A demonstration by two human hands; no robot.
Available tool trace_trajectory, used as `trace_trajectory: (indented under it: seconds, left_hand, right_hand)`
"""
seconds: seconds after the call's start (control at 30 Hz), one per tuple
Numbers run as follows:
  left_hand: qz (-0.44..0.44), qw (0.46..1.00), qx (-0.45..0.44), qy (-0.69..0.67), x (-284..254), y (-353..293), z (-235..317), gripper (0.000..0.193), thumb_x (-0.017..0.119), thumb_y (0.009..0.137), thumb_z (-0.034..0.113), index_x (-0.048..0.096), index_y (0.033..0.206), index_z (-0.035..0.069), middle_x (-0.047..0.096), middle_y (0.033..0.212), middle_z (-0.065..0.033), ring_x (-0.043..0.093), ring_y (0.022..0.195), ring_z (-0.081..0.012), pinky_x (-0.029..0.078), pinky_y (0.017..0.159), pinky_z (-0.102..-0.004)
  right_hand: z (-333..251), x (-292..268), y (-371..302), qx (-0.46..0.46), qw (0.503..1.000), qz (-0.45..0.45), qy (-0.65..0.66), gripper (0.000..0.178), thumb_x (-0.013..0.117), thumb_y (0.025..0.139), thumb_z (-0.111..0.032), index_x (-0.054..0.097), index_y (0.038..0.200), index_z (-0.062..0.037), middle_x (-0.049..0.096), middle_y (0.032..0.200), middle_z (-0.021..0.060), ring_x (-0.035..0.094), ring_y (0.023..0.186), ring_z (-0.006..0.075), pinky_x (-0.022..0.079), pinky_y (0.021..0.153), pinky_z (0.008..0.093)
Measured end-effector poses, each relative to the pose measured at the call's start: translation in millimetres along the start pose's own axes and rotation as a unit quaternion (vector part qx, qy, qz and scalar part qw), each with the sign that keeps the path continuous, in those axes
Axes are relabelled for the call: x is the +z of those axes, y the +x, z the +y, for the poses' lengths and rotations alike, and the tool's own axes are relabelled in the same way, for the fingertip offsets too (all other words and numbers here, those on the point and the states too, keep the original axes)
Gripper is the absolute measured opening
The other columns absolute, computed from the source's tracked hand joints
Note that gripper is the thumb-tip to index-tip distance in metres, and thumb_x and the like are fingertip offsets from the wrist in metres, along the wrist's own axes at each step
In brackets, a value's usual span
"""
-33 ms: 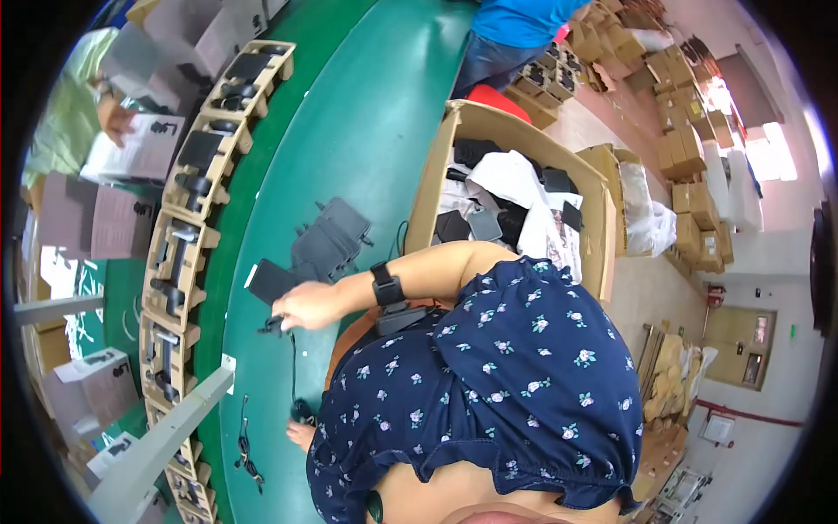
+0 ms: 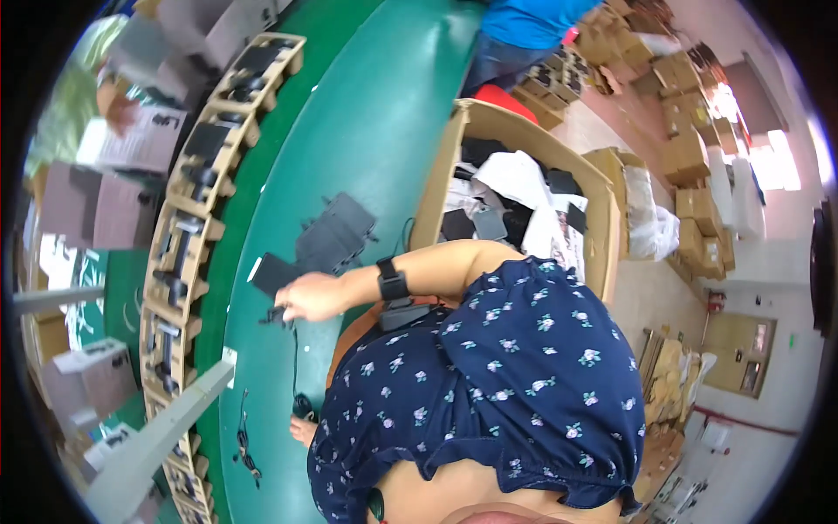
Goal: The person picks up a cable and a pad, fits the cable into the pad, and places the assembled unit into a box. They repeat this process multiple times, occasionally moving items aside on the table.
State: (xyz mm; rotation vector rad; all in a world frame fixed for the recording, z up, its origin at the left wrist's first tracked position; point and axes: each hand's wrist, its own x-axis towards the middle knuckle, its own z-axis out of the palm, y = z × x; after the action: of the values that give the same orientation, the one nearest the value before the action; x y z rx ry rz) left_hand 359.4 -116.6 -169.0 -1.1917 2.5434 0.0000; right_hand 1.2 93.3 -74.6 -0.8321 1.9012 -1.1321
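My right hand [image 2: 314,297], with a black band on its wrist, is closed on a black cable [image 2: 295,358] and its dark plug-like end [image 2: 278,316]. The cable hangs down to a rounded black piece [image 2: 302,406]. My left hand [image 2: 302,430] is beside that piece with its fingers curled, partly hidden by my blouse. Beyond my right hand lie a dark flat box [image 2: 273,274] with a white edge and a dark grey hard case [image 2: 340,229]. Another tied black cable [image 2: 246,450] rests on the green table [image 2: 349,122].
A cardboard box [image 2: 604,253] of dark items and white sheets stands to my right. Along the table, brown moulded trays [image 2: 179,203] hold dark parts. A pale metal bar [image 2: 179,419] crosses at lower left. One person [image 2: 537,22] is at the top, another [image 2: 74,105] at far left.
The view has shifted slightly. Both hands keep nearly the same places, and the black cable stays in my right hand.
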Motion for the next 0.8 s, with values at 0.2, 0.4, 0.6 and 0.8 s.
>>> trace_trajectory:
  seconds: [0.2,0.4,0.6,0.8]
  left_hand:
    - [-0.118,0.981,0.039,-0.15,-51.1,-3.7,41.0,0.035,0.069,0.072,0.017,0.048,0.097,0.005,0.053,0.097,-0.0174,0.049,0.093,-0.0386,0.041,0.079,-0.0457]
    - [-0.063,0.981,0.005,-0.183,-59.8,-33.0,52.5,0.033,0.071,0.07,0.014,0.046,0.092,0.007,0.05,0.095,-0.0159,0.05,0.089,-0.0384,0.043,0.074,-0.0456]
    - [-0.051,0.977,-0.011,-0.207,-51.5,-42.3,53.7,0.035,0.071,0.07,0.015,0.046,0.093,0.009,0.049,0.097,-0.0146,0.049,0.092,-0.0377,0.044,0.076,-0.0456]
    - [-0.038,0.976,-0.021,-0.215,-43.0,-47.2,53.9,0.034,0.071,0.068,0.013,0.046,0.092,0.007,0.049,0.094,-0.0146,0.049,0.089,-0.037,0.043,0.076,-0.0452]
  right_hand:
    - [-7.2,-63.7,19.6,0.014,0.981,0.19,-0.039,0.029,0.053,0.087,-0.023,0.053,0.104,0.0005,0.06,0.086,0.0206,0.06,0.075,0.0322,0.048,0.066,0.0389]
    - [0.7,-122.9,92.1,-0.084,0.922,0.362,-0.104,0.034,0.056,0.086,-0.013,0.048,0.119,-0.0066,0.058,0.068,0.0146,0.057,0.06,0.026,0.045,0.055,0.035]
    - [-5.6,-176.6,149.9,-0.009,0.903,0.322,-0.283,0.033,0.055,0.085,-0.022,0.051,0.114,-0.0064,0.063,0.085,0.0217,0.059,0.085,0.0385,0.047,0.072,0.0466]
    - [-23.3,-202.5,174.8,-0.006,0.876,0.168,-0.451,0.026,0.054,0.083,-0.019,0.058,0.105,-0.006,0.064,0.092,0.0182,0.061,0.09,0.034,0.048,0.076,0.0433]
